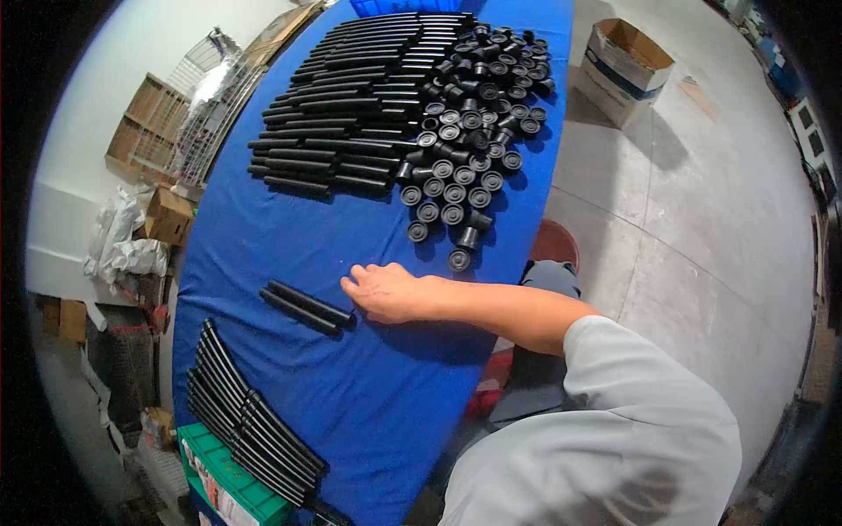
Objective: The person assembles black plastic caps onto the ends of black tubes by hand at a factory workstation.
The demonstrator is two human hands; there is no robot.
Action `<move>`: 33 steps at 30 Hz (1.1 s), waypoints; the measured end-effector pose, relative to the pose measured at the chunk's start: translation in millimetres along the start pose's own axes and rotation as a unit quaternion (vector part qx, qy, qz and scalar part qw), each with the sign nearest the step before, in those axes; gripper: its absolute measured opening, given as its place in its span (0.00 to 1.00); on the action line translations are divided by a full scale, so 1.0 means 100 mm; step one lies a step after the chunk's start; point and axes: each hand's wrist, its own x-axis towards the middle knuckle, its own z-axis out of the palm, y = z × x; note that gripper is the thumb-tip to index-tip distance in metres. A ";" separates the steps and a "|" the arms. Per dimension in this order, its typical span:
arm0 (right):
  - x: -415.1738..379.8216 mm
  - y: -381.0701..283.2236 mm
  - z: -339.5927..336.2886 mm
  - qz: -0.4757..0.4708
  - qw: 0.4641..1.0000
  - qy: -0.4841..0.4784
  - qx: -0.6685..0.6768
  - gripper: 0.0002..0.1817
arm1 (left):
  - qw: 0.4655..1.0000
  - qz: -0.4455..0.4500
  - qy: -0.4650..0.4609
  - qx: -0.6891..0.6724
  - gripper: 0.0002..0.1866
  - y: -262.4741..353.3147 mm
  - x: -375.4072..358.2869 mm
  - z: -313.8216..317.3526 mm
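Observation:
My right hand [383, 294] reaches over the blue tablecloth, palm down, with its fingers curled inward. Whatever is under those fingers, if anything, is hidden. Beside it, close to the fingertips, two short black tubes [307, 308] lie side by side at a slant. Beyond the hand many black round-ended caps [453, 193] are spread in a loose heap. Long rows of black tubes [338, 110] lie next to the caps. A fanned row of thin black rods or tubes [250, 403] rests at the lower left. My left hand is out of view.
A green crate [230, 478] stands at the table's lower left corner. A blue bin [405, 7] is at the far end. On the floor to the right sits an open cardboard box [624, 70]. Wire racks [206, 114] and cartons [167, 215] line the left side.

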 end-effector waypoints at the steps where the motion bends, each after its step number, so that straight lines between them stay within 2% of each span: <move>1: 0.00 0.00 -0.01 0.002 1.000 -0.005 0.004 0.25 | 1.000 -0.001 -0.015 -0.003 0.28 -0.04 0.04 -0.03; 2: 0.00 0.00 -0.01 0.007 1.000 -0.005 0.000 0.23 | 0.998 -0.001 -0.056 -0.030 0.28 -0.09 0.07 -0.06; 5: 0.04 0.02 0.02 0.007 1.000 -0.012 -0.007 0.19 | 0.996 0.012 -0.083 0.000 0.32 -0.03 0.00 -0.28; 6: 0.04 0.03 0.00 0.012 1.000 -0.013 -0.010 0.18 | 0.997 0.070 -0.018 -0.038 0.33 0.11 -0.13 -0.49; 7: 0.05 0.01 0.00 0.010 1.000 -0.018 -0.006 0.18 | 1.000 0.022 -0.012 0.000 0.33 -0.21 -0.12 -0.39; 9: 0.05 0.01 -0.05 0.004 1.000 -0.024 0.005 0.17 | 0.997 0.078 -0.005 0.005 0.32 -0.57 -0.19 -0.40; 11: 0.06 0.04 -0.01 -0.003 1.000 -0.020 0.004 0.16 | 0.983 0.157 0.011 -0.098 0.17 -0.41 -0.38 -0.43; 12: 0.08 0.04 0.00 -0.005 1.000 -0.029 0.006 0.16 | 0.962 0.153 -0.034 -0.223 0.18 0.21 -0.59 -0.69; 13: 0.09 0.05 -0.02 -0.006 0.999 -0.038 0.006 0.16 | 0.962 0.159 -0.072 -0.210 0.18 0.63 -0.66 -0.83; 14: 0.08 0.06 -0.05 -0.004 0.999 -0.047 0.002 0.16 | 0.949 0.172 -0.077 -0.252 0.16 1.04 -0.68 -0.85; 17: 0.04 0.04 -0.13 -0.005 0.999 -0.045 0.021 0.15 | 0.890 0.231 -0.064 -0.388 0.16 2.32 -0.54 -0.75; 19: 0.05 0.08 -0.10 -0.002 0.999 -0.041 0.023 0.14 | 0.829 0.234 -0.129 -0.490 0.09 3.07 -0.32 -0.49; 20: 0.05 0.11 -0.08 0.000 0.999 -0.040 0.023 0.13 | 0.799 0.211 -0.192 -0.529 0.10 3.44 -0.20 -0.34; 21: 0.03 0.11 -0.08 -0.001 0.999 -0.035 0.024 0.12 | 0.779 0.211 -0.206 -0.553 0.12 3.86 -0.15 -0.28; 23: 0.03 0.12 -0.07 -0.005 0.999 -0.020 0.025 0.12 | 0.788 0.333 -0.133 -0.500 0.13 4.49 0.11 0.10; 24: 0.03 0.12 -0.04 -0.004 1.000 -0.012 0.022 0.12 | 0.795 0.338 -0.146 -0.482 0.15 4.76 0.13 0.07; 27: 0.05 0.11 -0.01 0.013 1.000 -0.010 0.027 0.12 | 0.829 0.363 -0.147 -0.400 0.18 5.20 0.23 0.25; 31: 0.05 0.11 0.02 -0.001 1.000 0.022 0.015 0.12 | 0.853 0.349 -0.158 -0.355 0.18 5.23 0.35 0.24; 32: 0.05 0.11 0.04 -0.004 1.000 0.022 0.013 0.12 | 0.861 0.362 -0.128 -0.332 0.22 5.20 0.43 0.37; 33: 0.04 0.11 0.03 -0.005 1.000 0.022 0.007 0.11 | 0.869 0.325 -0.162 -0.335 0.25 5.20 0.43 0.35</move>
